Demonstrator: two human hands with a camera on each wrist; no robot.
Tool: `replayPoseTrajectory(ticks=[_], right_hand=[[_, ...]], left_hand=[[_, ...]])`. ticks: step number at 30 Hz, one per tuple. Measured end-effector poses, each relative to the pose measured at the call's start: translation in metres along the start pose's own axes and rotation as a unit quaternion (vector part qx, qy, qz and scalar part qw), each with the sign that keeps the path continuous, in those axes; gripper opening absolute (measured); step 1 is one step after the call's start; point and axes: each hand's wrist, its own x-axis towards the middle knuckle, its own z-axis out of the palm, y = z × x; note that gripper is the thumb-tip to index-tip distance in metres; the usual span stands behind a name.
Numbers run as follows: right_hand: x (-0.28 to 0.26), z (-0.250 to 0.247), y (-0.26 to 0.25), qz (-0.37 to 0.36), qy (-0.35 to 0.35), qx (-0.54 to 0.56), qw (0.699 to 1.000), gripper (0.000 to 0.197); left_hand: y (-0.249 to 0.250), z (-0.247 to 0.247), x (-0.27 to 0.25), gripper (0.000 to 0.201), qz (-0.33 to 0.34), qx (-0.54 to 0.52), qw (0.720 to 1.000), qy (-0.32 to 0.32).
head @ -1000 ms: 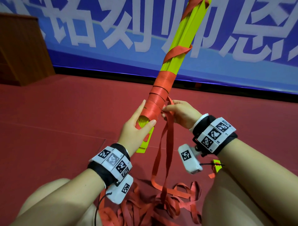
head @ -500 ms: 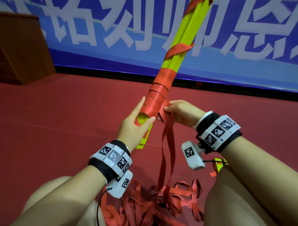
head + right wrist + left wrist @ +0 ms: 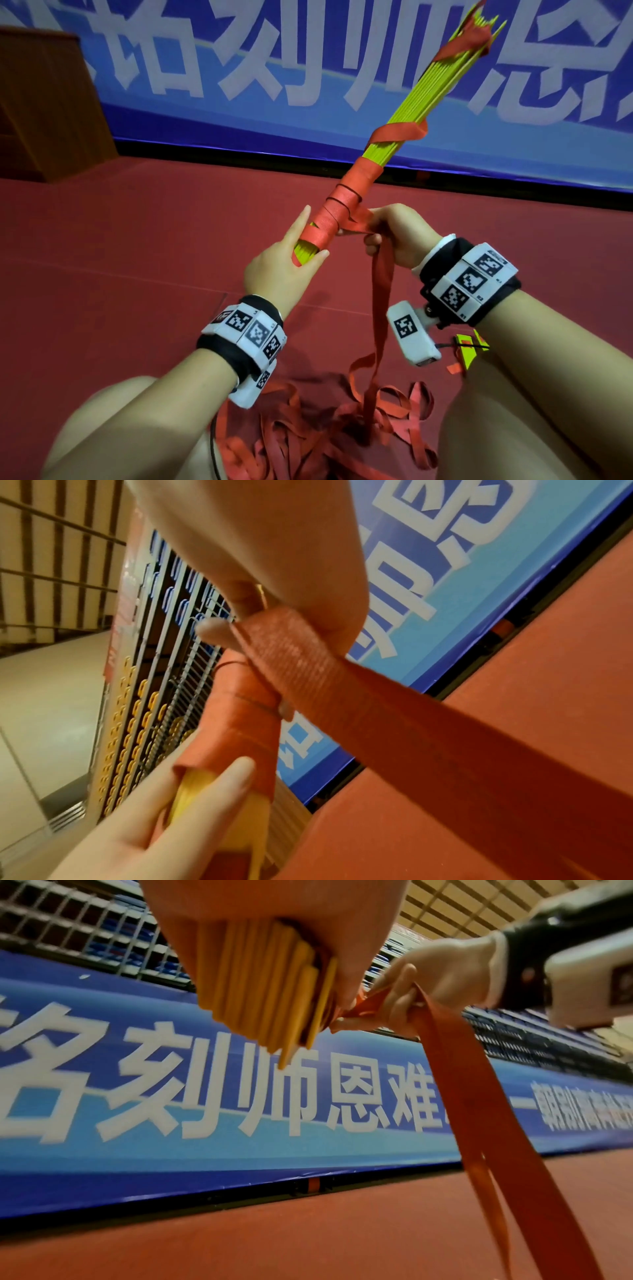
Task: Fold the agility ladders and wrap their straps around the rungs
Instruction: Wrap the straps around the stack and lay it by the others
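Observation:
A bundle of yellow-green rungs (image 3: 424, 99) slants up to the right, its lower half wound with red strap (image 3: 337, 209). My left hand (image 3: 281, 270) grips the bundle's lower end, thumb across the rungs (image 3: 260, 999). My right hand (image 3: 397, 236) pinches the red strap (image 3: 308, 658) right beside the wound part; the strap (image 3: 479, 1096) hangs down from it to a loose red pile (image 3: 342, 431) on the floor between my knees.
Red floor (image 3: 137, 246) all around. A blue banner with white characters (image 3: 239, 68) runs along the back. A wooden cabinet (image 3: 44, 102) stands at far left. A small yellow and red piece (image 3: 469, 349) lies by my right knee.
The bundle has tilted further to the right and turned edge-on. My right hand has pulled the strap out to the right of the bundle, drawing it tighter.

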Motion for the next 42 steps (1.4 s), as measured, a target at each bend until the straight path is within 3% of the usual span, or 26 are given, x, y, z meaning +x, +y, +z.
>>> replayPoseTrajectory(ticks=[2, 4, 6, 8, 10, 13, 16, 20, 23, 26, 29, 32, 35, 39, 42], right_hand=[[0.0, 0.006, 0.002, -0.015, 0.046, 0.001, 0.999, 0.021], [0.001, 0.012, 0.008, -0.058, 0.098, -0.064, 0.991, 0.033], [0.002, 0.016, 0.017, -0.09, 0.158, -0.101, 0.978, 0.04], [0.007, 0.015, 0.024, -0.099, 0.198, -0.055, 0.974, 0.037], [0.011, 0.012, 0.026, -0.109, 0.202, -0.003, 0.973, 0.031], [0.014, 0.002, 0.023, -0.129, 0.147, -0.009, 0.981, 0.024], [0.008, 0.001, 0.016, -0.165, 0.049, -0.003, 0.985, 0.021], [0.003, 0.005, 0.01, -0.203, -0.017, -0.031, 0.979, 0.017], [0.002, 0.001, 0.003, -0.184, -0.059, -0.023, 0.981, 0.023], [0.001, 0.0, -0.001, -0.143, -0.072, 0.022, 0.987, 0.024], [0.004, 0.002, 0.006, -0.115, -0.053, 0.007, 0.992, 0.028], [0.006, 0.006, 0.008, -0.109, -0.043, -0.01, 0.993, 0.029], [0.005, 0.013, 0.006, -0.15, -0.016, -0.039, 0.988, 0.025], [0.006, 0.021, 0.005, -0.195, -0.022, -0.04, 0.98, 0.017], [0.008, 0.017, 0.003, -0.193, -0.024, -0.052, 0.98, 0.024]], left_hand=[[0.002, 0.006, -0.002, 0.071, 0.015, 0.081, 0.997, 0.007], [0.003, 0.012, -0.005, 0.069, 0.073, 0.162, 0.983, 0.042], [0.0, 0.02, -0.007, 0.064, 0.143, 0.176, 0.971, 0.077], [-0.003, 0.026, -0.007, 0.058, 0.194, 0.15, 0.964, 0.099], [0.002, 0.022, -0.008, 0.059, 0.173, 0.075, 0.979, 0.077], [-0.001, 0.011, -0.001, 0.067, 0.042, -0.118, 0.991, -0.037], [-0.006, -0.001, 0.008, 0.058, -0.027, -0.299, 0.946, -0.12], [0.002, -0.003, 0.0, 0.035, -0.09, -0.473, 0.825, -0.296], [0.002, -0.007, 0.001, 0.035, -0.091, -0.512, 0.795, -0.313], [-0.001, -0.011, 0.006, 0.024, -0.092, -0.509, 0.802, -0.299], [-0.003, -0.009, 0.007, 0.018, -0.061, -0.459, 0.847, -0.262], [-0.003, -0.005, 0.005, 0.026, -0.039, -0.435, 0.875, -0.209], [-0.003, -0.001, 0.003, 0.047, -0.025, -0.434, 0.891, -0.133], [-0.001, 0.0, 0.004, 0.057, -0.034, -0.455, 0.888, -0.059], [0.0, -0.006, 0.005, 0.057, -0.047, -0.468, 0.882, -0.026]])
